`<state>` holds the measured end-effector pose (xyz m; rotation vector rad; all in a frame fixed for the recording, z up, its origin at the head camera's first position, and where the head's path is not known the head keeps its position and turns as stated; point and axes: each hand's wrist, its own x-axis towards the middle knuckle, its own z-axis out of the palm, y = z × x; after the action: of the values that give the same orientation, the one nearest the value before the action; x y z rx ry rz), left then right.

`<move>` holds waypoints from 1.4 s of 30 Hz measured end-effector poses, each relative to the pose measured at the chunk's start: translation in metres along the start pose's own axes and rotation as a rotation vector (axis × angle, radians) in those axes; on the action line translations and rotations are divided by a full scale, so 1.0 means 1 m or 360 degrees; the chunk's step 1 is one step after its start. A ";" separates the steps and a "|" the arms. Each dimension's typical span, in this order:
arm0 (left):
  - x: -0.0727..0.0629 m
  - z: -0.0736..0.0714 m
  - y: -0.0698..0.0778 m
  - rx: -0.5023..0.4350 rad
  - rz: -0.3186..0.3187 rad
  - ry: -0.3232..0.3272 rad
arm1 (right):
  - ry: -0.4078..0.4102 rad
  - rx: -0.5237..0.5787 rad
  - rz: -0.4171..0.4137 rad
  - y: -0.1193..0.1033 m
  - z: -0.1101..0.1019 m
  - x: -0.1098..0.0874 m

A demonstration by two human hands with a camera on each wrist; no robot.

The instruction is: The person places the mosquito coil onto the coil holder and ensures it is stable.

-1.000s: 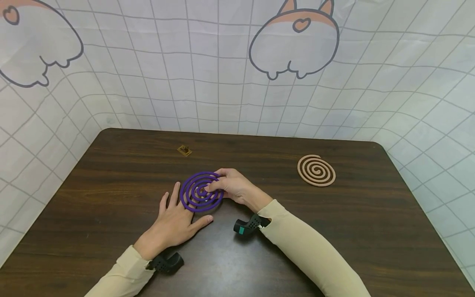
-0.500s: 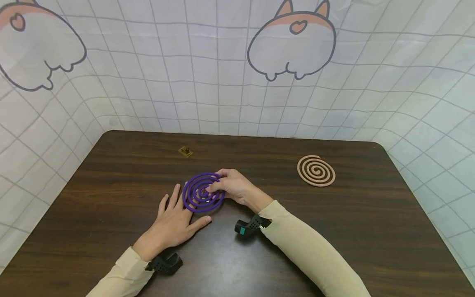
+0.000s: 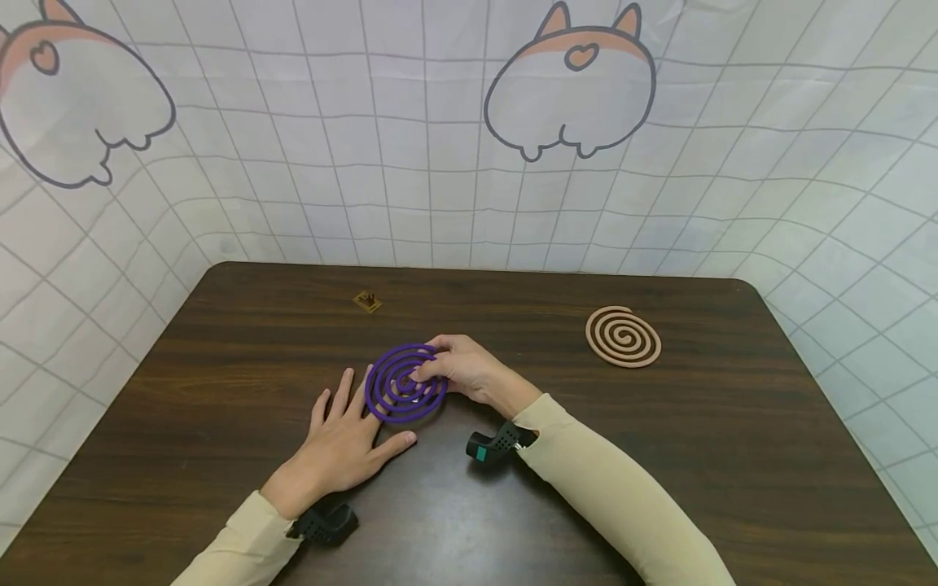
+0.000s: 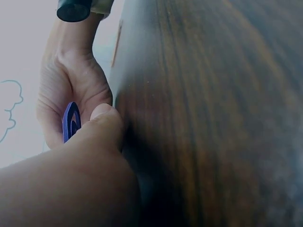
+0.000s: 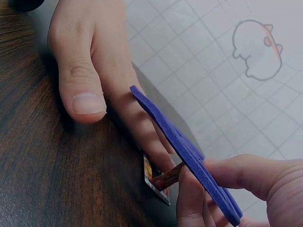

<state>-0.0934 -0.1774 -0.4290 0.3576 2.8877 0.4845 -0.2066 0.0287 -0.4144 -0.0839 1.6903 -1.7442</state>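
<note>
A purple mosquito coil [image 3: 405, 384] is pinched between the thumb and fingers of my right hand [image 3: 472, 370], close over the table. In the right wrist view, the coil [image 5: 177, 142] is seen edge-on and tilted. Beneath it, a small shiny metal coil stand [image 5: 165, 180] lies on the table, its raised tab reaching up to the coil's underside between my right fingers. My left hand [image 3: 339, 452] rests on the table, fingers straight and spread. Its index fingertip lies right at the stand's plate, and the coil partly covers that finger in the head view.
A second spiral coil, tan [image 3: 623, 337], lies at the right rear of the dark wooden table [image 3: 696, 456]. Another small gold-coloured stand [image 3: 367, 302] sits near the back edge. A white gridded curtain [image 3: 440, 187] with animal drawings surrounds the table's back and sides.
The purple coil and my right hand have shifted slightly right and toward me. My left hand stays nearly in place, fingers still spread. The head view has turned a little.
</note>
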 end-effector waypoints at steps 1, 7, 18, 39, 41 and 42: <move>-0.001 0.000 0.000 0.0005 -0.0004 0.0000 | -0.0001 -0.0005 0.0001 0.000 0.000 0.000; -0.003 0.000 0.000 0.0021 -0.0010 -0.0004 | -0.0001 -0.0019 0.0004 -0.001 -0.002 -0.003; -0.006 -0.002 0.000 0.0031 -0.0019 -0.0022 | 0.0072 -0.0204 -0.0013 -0.002 -0.010 -0.011; -0.020 -0.005 -0.002 0.0105 0.0004 -0.0005 | 0.0121 -0.0149 -0.0122 -0.001 -0.061 -0.048; -0.022 -0.006 -0.002 0.0117 0.0017 -0.0003 | 0.0132 -0.0153 -0.0134 -0.001 -0.065 -0.052; -0.022 -0.006 -0.002 0.0122 0.0023 -0.0003 | 0.0135 -0.0158 -0.0145 -0.002 -0.068 -0.054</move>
<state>-0.0738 -0.1871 -0.4206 0.3902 2.9100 0.3761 -0.2004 0.1136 -0.4008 -0.1351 1.8611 -1.7511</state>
